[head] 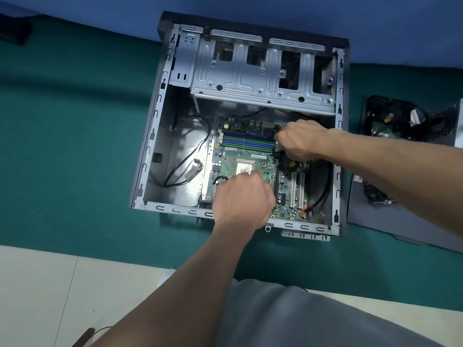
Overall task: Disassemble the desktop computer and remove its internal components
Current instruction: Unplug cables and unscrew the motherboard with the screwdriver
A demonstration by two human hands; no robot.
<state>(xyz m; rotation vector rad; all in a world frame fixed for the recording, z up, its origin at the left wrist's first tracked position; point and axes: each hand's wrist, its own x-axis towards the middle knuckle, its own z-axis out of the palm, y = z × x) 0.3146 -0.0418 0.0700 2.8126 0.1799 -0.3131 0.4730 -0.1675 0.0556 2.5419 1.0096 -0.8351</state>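
fingers (283, 142) on motherboard (220, 161), left hand (240, 199), right hand (300, 141)

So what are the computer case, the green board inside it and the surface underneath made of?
Computer case: looks like bare sheet steel, dull grey, with stamped ribs and punched slots. Motherboard: probably green fibreglass circuit board, carrying plastic slots and copper-ringed screw holes. Teal surface: seems to be a matte fabric or felt-like mat with no shine. Its weave is too fine to tell.
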